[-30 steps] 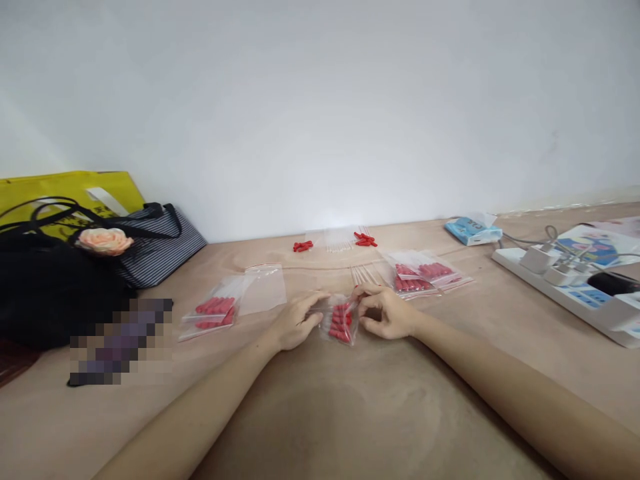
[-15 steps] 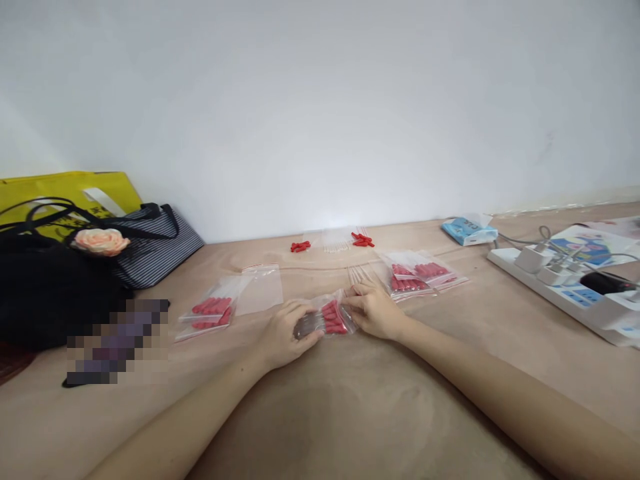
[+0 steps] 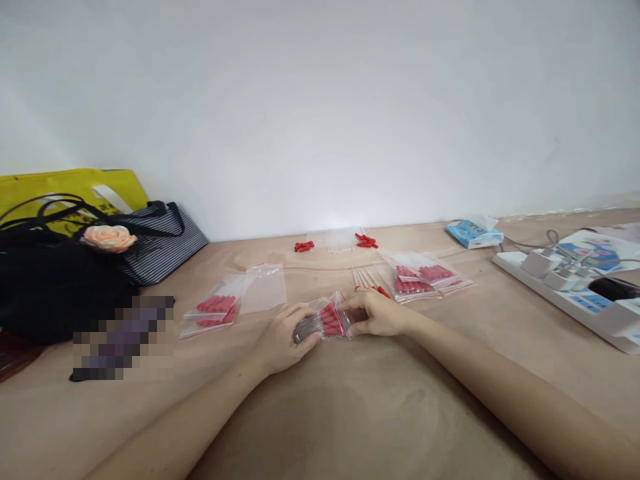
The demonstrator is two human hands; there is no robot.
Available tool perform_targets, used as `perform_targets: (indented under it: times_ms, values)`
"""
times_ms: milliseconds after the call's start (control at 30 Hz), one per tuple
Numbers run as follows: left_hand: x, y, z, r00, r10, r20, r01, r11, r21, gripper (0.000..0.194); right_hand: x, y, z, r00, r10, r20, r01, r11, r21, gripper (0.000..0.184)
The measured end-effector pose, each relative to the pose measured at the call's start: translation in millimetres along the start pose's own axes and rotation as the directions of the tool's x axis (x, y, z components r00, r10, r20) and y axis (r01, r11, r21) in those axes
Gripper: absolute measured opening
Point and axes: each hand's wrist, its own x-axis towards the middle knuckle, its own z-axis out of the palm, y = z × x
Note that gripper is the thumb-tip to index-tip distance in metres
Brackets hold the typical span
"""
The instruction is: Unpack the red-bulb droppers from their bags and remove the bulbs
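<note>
A small clear zip bag filled with red pieces and thin sticks lies on the tan table between my hands. My left hand pinches its left end with curled fingers. My right hand grips its right end, fingers closed. Just behind my right hand lie loose clear sticks with a red piece. Filled bags rest to the right, and more filled bags next to an empty clear bag to the left.
Small heaps of red pieces and sticks sit near the white wall. A striped bag, a black bag and a yellow bag stand at far left. A blue tissue pack and a white power strip with plugs are at right.
The bag went from upright between my fingertips to lying sideways, held at both ends. My hands closed in on it and barely moved over the last half second.
</note>
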Motion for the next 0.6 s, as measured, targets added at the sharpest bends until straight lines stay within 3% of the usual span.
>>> perform_targets:
  times_ms: [200, 433, 600]
  values:
    - [0, -1, 1.2, 1.0, 0.004, -0.003, -0.004, 1.0, -0.008, 0.024, 3, -2, 7, 0.991, 0.111, -0.079, -0.114, 0.993, -0.03, 0.031]
    - [0, -3, 1.8, 1.0, 0.002, 0.005, -0.002, 0.999, -0.036, 0.023, 7, -8, 14, 0.995, 0.033, -0.094, -0.042, 0.995, -0.093, 0.025]
    - [0, -5, 1.4, 1.0, 0.006, 0.018, -0.006, 0.999, -0.036, 0.024, 6, -9, 14, 0.99, 0.083, -0.117, -0.101, 0.982, -0.158, 0.019]
